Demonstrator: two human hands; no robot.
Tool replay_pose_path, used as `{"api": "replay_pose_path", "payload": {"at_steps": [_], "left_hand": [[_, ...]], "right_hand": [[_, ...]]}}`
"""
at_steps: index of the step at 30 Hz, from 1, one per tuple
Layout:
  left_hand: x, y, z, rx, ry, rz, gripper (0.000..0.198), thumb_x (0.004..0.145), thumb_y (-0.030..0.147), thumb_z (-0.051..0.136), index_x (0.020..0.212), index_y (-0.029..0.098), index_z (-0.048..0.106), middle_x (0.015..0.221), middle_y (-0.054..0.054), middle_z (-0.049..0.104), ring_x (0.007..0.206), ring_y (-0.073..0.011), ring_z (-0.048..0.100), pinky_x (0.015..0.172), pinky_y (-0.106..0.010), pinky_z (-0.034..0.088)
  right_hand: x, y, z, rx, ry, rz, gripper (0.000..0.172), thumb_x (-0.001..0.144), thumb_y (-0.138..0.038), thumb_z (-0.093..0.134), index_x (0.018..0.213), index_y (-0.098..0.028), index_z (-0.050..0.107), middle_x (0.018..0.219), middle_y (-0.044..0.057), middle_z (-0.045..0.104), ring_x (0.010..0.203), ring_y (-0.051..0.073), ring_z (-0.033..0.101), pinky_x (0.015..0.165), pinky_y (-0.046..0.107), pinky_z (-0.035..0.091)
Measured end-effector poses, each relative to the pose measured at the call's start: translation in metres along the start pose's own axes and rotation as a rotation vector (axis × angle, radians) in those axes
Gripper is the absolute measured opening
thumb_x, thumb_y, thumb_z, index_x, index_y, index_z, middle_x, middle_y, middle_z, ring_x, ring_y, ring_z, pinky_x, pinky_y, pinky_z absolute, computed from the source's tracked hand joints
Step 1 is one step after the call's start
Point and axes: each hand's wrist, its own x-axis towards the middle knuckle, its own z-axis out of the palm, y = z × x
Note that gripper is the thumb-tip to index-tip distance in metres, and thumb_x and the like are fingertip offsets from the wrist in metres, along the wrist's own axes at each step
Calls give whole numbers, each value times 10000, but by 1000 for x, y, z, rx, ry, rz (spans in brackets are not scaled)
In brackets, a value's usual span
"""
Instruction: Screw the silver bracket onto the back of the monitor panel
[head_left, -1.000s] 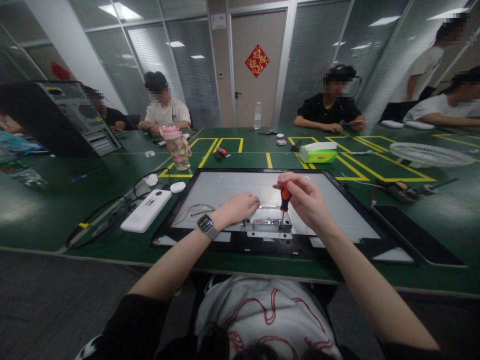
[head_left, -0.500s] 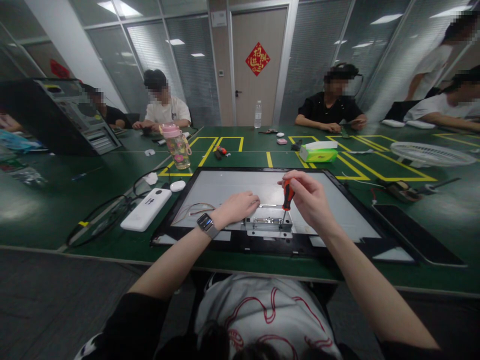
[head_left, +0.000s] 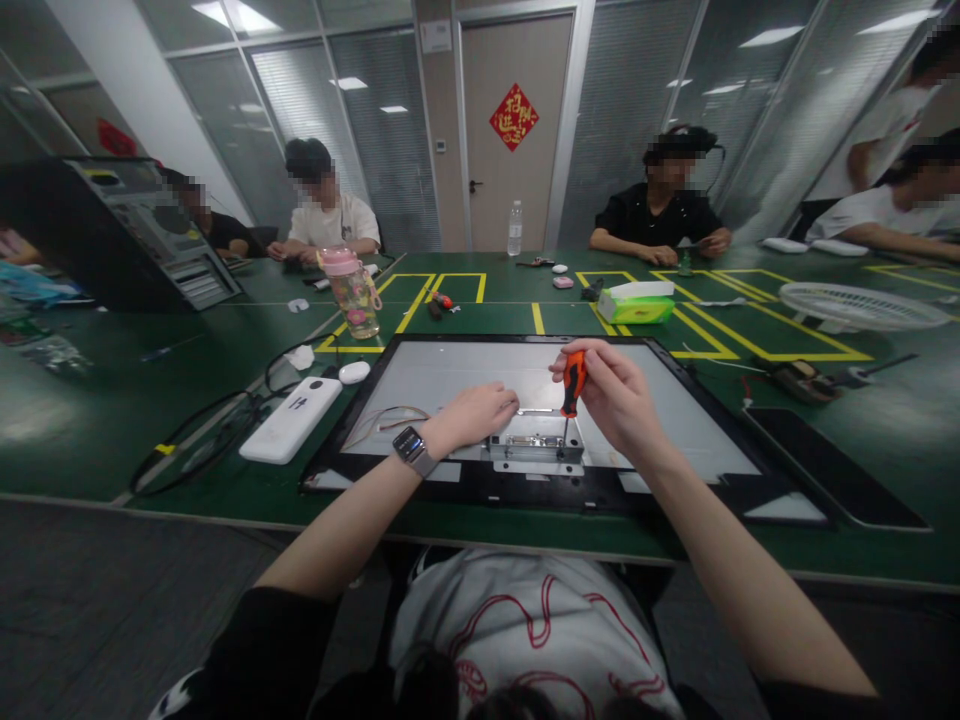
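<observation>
A flat display panel [head_left: 420, 375] with a black frame lies on the table before me, pale side up. Near its front edge sits a metal bracket [head_left: 536, 452] with a slim part inside it. My right hand [head_left: 619, 395] pinches the handle of an orange and black screwdriver [head_left: 574, 385]. The shaft points down, almost upright, and its tip meets the bracket's right end. My left hand [head_left: 480, 412], with a watch on the wrist, is closed over the bracket's left end; its fingertips are partly hidden. Thin wires [head_left: 386, 420] lie on the panel left of that hand.
Left of the panel are a white power bank [head_left: 291, 420], a black cable [head_left: 180, 465] and a flowered bottle [head_left: 352, 295]. A dark flat slab [head_left: 836, 465] lies to the right. Farther back stand a tissue pack [head_left: 637, 305] and a computer case [head_left: 127, 235]. Several people sit across the table.
My right fingers have shifted slightly on the screwdriver handle, which has turned and tilts a little differently. The tip stays at the bracket's right end. My left hand keeps its place.
</observation>
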Motion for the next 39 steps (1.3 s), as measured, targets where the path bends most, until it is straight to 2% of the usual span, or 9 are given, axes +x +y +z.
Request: {"api": "replay_pose_path", "payload": {"at_steps": [6,12,19,24,30,35,39], "left_hand": [[0,0,0,2,-10,-1,348,1028,283,332,1065,161,656,987,-98,648,908,-220,634,814,-329,487],[-1,2,-3,13,-18,-5,350,1030,276,324,1057,158,652,984,-93,645,911,-219,631,810,-320,485],[0,1,-1,53,-12,17,357,1036,287,318,1061,158,650,972,-89,643,895,-214,630,792,-312,483],[0,2,-2,43,-17,5,346,1034,279,328,1080,156,648,996,-90,648,917,-221,632,804,-319,483],[0,0,0,22,-14,-1,354,1036,283,322,1071,159,652,1006,-90,651,928,-220,637,818,-320,486],[0,-1,1,29,-7,17,340,1031,276,336,1079,159,652,994,-88,652,923,-216,634,820,-316,486],[0,1,0,22,-10,2,344,1030,271,331,1059,157,654,983,-87,649,912,-217,634,814,-320,487]], "right_hand": [[1,2,-1,-104,34,-109,241,793,-498,745,800,-267,675,804,5,619,728,175,610,672,322,540],[1,0,-2,-46,-6,-23,257,881,-506,640,948,-260,675,796,26,665,744,191,644,678,337,533],[1,0,-1,-44,37,-74,239,771,-487,773,804,-263,698,822,7,645,755,175,614,737,334,532],[0,-1,0,8,11,-4,265,843,-507,692,931,-258,701,787,23,675,744,185,637,702,336,535],[1,0,-1,-27,27,-70,219,797,-476,754,804,-263,704,796,-8,632,697,148,607,743,321,537],[1,3,-2,-17,13,-40,260,863,-499,672,923,-250,719,775,15,677,752,182,655,721,329,536],[0,5,-3,-91,-4,-117,263,947,-443,564,1030,-246,717,847,37,702,784,198,667,755,363,529]]}}
